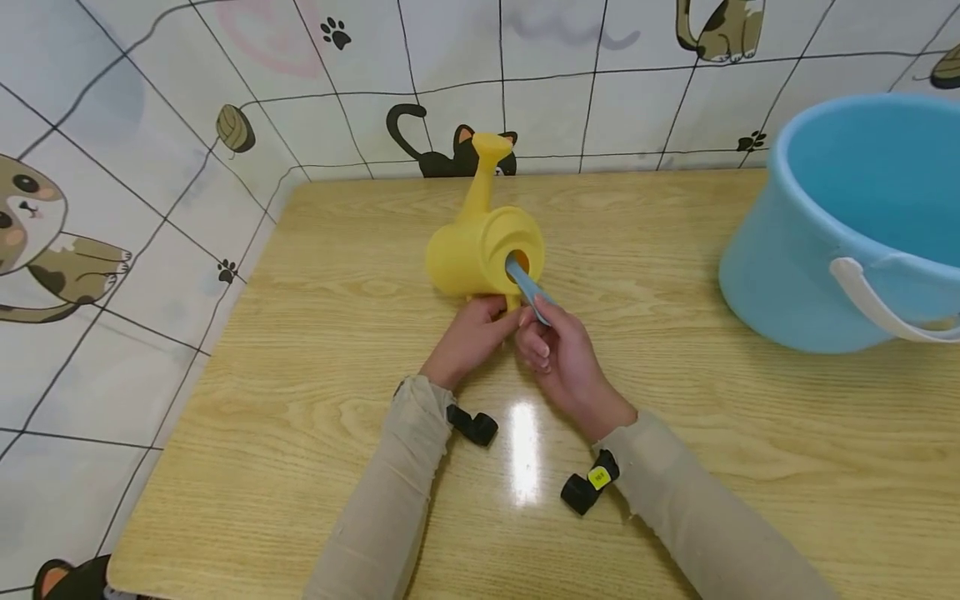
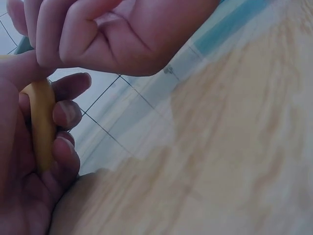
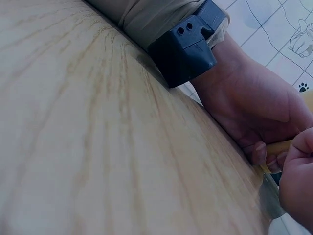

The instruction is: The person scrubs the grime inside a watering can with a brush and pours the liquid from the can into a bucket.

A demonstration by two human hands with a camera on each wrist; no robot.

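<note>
A yellow watering can [image 1: 457,258] is held tilted in the middle of the tabletop, its round opening turned toward the right and its spout pointing to the back wall. My left hand [image 1: 472,335] grips the can's handle; the left wrist view shows fingers curled round this yellow handle [image 2: 43,125]. My right hand [image 1: 564,354] pinches a slim light-blue stick-like tool [image 1: 531,290] between thumb and fingers. The tool's far end goes into the can's opening and is hidden inside, so its kind cannot be told. Both hands are close together, with the right one at the opening.
A large light-blue bucket [image 1: 813,250] with a white handle [image 1: 877,304] stands on the right of the wooden table [image 1: 315,333]. White tiled walls [image 1: 555,92] with cat drawings border the table at the back and left. Black wrist cameras [image 1: 480,428] sit on both sleeves.
</note>
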